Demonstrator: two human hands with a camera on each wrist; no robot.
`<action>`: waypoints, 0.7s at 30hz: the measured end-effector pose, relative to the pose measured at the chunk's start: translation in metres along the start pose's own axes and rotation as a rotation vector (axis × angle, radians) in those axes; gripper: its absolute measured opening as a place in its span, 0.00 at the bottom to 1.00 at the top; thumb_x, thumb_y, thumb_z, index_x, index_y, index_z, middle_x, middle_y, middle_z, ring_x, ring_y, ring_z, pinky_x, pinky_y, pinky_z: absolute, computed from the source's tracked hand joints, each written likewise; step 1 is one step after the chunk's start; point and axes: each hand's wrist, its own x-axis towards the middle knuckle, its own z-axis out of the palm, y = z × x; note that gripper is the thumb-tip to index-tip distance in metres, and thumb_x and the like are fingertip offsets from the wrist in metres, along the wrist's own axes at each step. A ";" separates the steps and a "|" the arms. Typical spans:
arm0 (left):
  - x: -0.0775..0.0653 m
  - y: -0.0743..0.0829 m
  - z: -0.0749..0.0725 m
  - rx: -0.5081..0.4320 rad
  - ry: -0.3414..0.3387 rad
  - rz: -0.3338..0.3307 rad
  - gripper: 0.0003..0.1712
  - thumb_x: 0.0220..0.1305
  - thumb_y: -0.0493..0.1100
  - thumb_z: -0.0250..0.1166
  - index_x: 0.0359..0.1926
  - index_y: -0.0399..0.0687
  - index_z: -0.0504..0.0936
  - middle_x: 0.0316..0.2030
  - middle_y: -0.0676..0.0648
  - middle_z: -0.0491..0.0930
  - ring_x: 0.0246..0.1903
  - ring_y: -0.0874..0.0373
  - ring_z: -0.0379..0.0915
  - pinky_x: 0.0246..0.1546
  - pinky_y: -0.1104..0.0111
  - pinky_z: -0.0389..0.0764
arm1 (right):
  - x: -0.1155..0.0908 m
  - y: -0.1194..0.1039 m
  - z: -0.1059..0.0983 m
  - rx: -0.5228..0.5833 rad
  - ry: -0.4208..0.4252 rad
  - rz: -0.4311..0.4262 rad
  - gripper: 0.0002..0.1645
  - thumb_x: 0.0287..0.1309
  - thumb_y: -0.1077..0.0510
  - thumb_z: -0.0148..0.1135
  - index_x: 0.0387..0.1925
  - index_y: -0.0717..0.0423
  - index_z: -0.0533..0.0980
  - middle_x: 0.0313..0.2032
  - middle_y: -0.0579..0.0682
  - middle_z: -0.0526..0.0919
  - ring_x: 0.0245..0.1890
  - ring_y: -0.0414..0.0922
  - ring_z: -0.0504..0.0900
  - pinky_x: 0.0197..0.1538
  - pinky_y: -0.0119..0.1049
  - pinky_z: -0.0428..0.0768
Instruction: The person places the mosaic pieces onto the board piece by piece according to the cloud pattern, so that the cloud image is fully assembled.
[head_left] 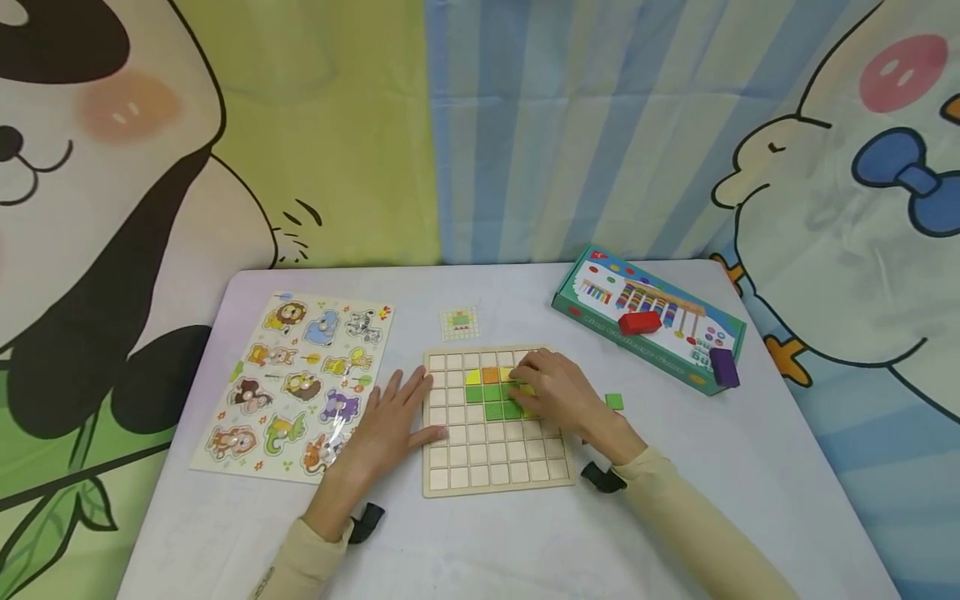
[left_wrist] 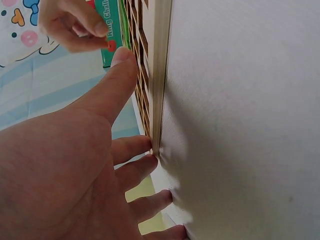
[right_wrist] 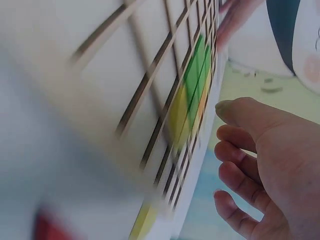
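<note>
A wooden grid board lies in front of the person, with several green tiles, yellow tiles and an orange tile set in its squares. My left hand is spread flat at the board's left side, its thumb and fingertips right at the edge. Over the upper right squares is my right hand, its fingertips close above the tiles and partly hiding them. The right wrist view shows its fingers loosely bent, nothing visible between them. Behind the board lies a small pattern card.
An animal picture board lies at the left, partly under the left forearm. At the back right is a green toy box bearing a red block and a purple block. A loose green tile lies right of the grid board.
</note>
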 end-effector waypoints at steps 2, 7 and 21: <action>0.000 0.000 0.000 0.002 -0.001 -0.001 0.53 0.63 0.66 0.66 0.79 0.48 0.56 0.80 0.44 0.50 0.79 0.35 0.41 0.75 0.34 0.45 | -0.011 0.010 -0.007 -0.004 0.003 0.037 0.14 0.55 0.52 0.77 0.41 0.53 0.88 0.38 0.45 0.84 0.39 0.42 0.79 0.40 0.38 0.81; 0.001 0.000 0.000 -0.006 -0.007 -0.001 0.53 0.63 0.66 0.66 0.80 0.48 0.56 0.80 0.44 0.50 0.79 0.35 0.40 0.75 0.34 0.45 | -0.044 0.037 -0.025 -0.024 -0.004 0.111 0.14 0.54 0.54 0.77 0.42 0.55 0.88 0.39 0.48 0.85 0.39 0.44 0.80 0.40 0.40 0.83; 0.002 -0.002 0.001 -0.017 -0.009 0.008 0.53 0.63 0.66 0.66 0.80 0.48 0.56 0.81 0.44 0.50 0.79 0.35 0.39 0.75 0.34 0.45 | -0.108 0.070 -0.057 -0.100 -0.081 0.283 0.17 0.49 0.56 0.80 0.42 0.56 0.88 0.40 0.52 0.85 0.42 0.48 0.82 0.47 0.47 0.86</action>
